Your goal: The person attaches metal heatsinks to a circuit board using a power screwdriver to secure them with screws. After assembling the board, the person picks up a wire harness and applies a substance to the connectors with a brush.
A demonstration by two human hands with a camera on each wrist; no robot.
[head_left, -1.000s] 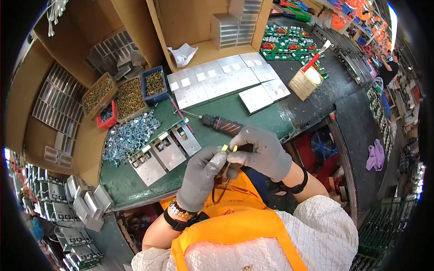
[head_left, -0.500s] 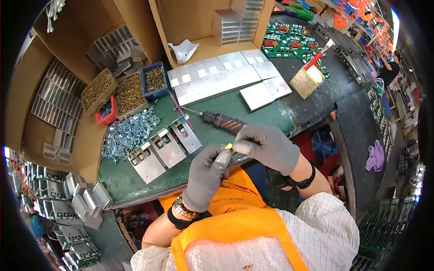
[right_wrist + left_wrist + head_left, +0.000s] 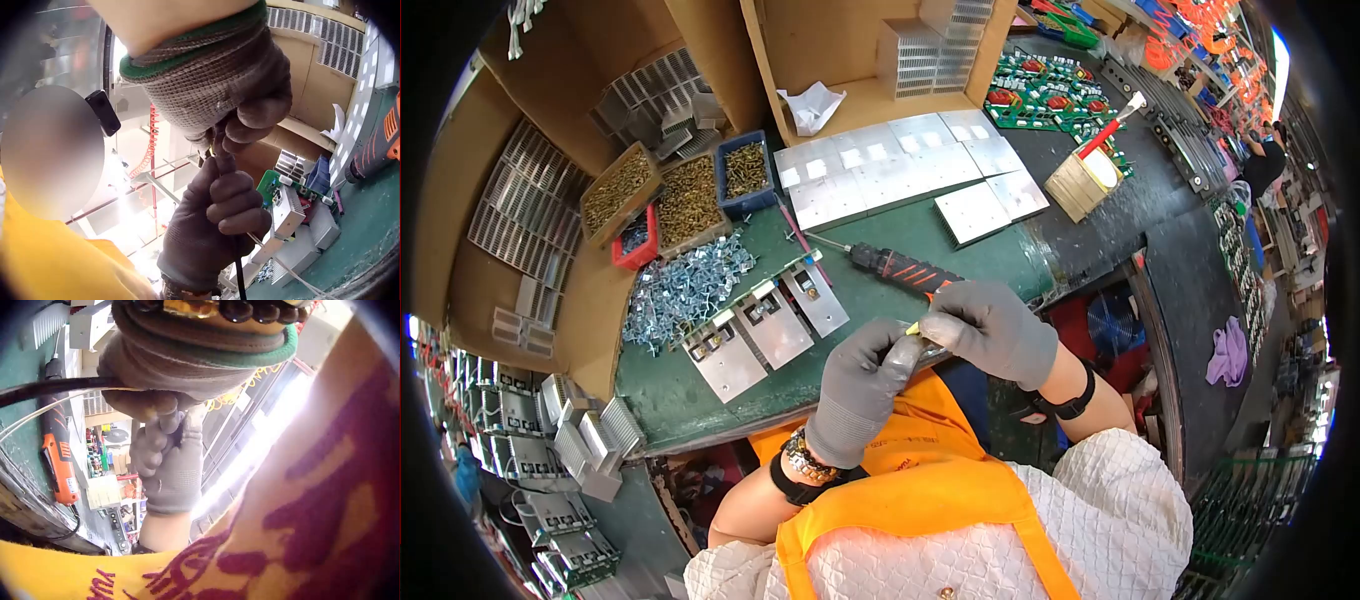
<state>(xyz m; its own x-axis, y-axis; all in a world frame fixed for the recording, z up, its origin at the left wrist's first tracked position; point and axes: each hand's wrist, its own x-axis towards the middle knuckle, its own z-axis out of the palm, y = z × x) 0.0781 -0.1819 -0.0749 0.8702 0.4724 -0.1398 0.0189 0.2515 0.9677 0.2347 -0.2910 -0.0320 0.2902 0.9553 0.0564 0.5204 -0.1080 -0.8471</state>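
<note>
In the head view, the gloved left hand (image 3: 855, 395) and gloved right hand (image 3: 997, 335) meet at the fingertips above the bench's front edge. A small yellow piece (image 3: 913, 329) is pinched between them, mostly covered by fingers. The right wrist view shows the left hand (image 3: 215, 228) curled round a black cable (image 3: 240, 275) and a thin pale wire (image 3: 284, 267), its fingertips against the right hand (image 3: 228, 94). From the left wrist view, the right hand (image 3: 169, 462) has bent fingers touching the left hand (image 3: 162, 369); the exact joint between them is hidden.
A power screwdriver (image 3: 905, 271) lies just beyond the hands. Metal plates with circuit parts (image 3: 775, 330), a pile of clips (image 3: 685, 290) and bins of screws (image 3: 687, 205) are at left. Behind stand silver heat sinks (image 3: 890, 165) and a glue pot with brush (image 3: 1083, 185).
Two yellow pieces showed between the fingertips a second ago; now only a sliver of yellow shows. The hanging wire has dropped out of the head view, and the left hand has shifted slightly rightward.
</note>
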